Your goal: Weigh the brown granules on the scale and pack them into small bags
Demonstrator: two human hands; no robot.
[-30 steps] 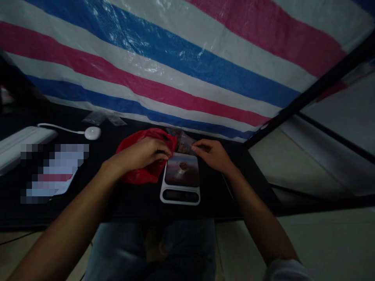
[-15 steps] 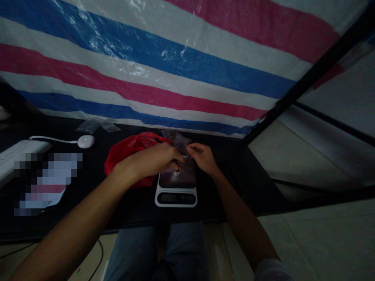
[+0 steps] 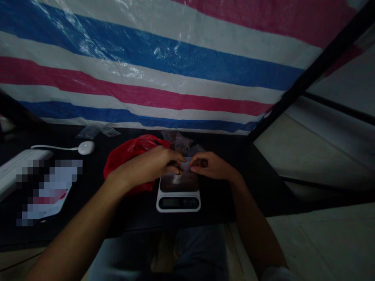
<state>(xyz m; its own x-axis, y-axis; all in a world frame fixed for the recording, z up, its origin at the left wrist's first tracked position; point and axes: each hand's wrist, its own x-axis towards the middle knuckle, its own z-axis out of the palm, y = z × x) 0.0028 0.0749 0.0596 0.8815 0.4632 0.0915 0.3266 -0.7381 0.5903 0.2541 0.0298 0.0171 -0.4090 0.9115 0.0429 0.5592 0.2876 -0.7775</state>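
Over the steel plate of a white digital kitchen scale (image 3: 178,203), my left hand (image 3: 165,160) is bent down with its fingers closed. Small brown bits show at its fingertips, too dark to name. My right hand (image 3: 211,166) hovers at the plate's right side, fingers curled together toward the left hand; whether anything is between them is hidden. Behind the scale lie clear plastic bags (image 3: 182,143) with dark brown contents. A red plastic bag (image 3: 117,157) sits left of the scale, partly behind my left forearm.
On the black table (image 3: 129,214), a white power strip (image 3: 20,168), a round white device (image 3: 86,147) on a cable and a blurred-out flat item (image 3: 52,195) lie at left. Flat clear bags (image 3: 98,131) rest at the back. A striped plastic sheet (image 3: 164,93) hangs behind; a black frame bar (image 3: 293,97) slants at right.
My right hand has come away from the clear bags, toward the front and right, beside the scale plate. My left hand stays over the plate. The view has shifted slightly.
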